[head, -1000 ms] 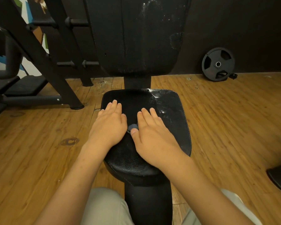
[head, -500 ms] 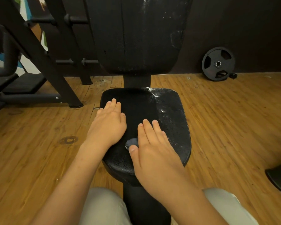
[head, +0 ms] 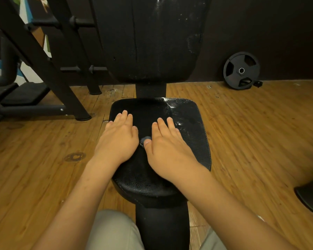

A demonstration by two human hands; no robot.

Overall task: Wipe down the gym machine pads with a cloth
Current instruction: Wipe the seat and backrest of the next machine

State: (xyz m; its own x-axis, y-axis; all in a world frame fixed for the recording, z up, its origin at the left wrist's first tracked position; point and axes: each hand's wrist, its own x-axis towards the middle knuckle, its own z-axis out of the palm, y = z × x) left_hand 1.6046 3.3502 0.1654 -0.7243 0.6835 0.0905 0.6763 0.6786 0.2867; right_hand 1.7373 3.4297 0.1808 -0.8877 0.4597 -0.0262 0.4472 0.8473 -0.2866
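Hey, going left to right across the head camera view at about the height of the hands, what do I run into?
Machine frame foot → left hand → bit of grey cloth → right hand → bare right side of the seat pad → wooden floor.

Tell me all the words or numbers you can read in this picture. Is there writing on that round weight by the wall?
No text can be read anywhere.
weight plate: any raised marking is too small and dark to read.
seat pad: only white smears and cracks, no label.
back pad: white scuffs, no writing.
colourful wall patch at top left: shapes only, no letters visible.
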